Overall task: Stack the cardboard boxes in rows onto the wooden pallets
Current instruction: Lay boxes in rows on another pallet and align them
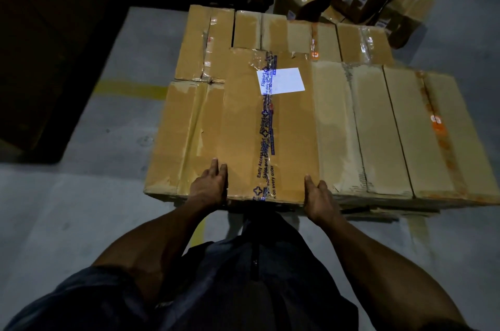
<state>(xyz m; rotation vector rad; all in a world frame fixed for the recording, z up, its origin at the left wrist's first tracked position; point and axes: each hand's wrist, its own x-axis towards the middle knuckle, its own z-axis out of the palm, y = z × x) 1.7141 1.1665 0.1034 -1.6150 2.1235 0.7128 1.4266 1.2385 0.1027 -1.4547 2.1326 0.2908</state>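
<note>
Head view: I'm seating a long brown taped cardboard box (270, 125) onto the stacked layer.
Left hand (209, 185) and right hand (319, 198), fingers straight, press its near sides; next, I'd nudge it flush.

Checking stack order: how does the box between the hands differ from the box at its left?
The held box carries blue printed tape and a white label; the left box has clear tape, creased. The held box sits higher, overlapping it. Both are long brown cardboard.
</note>
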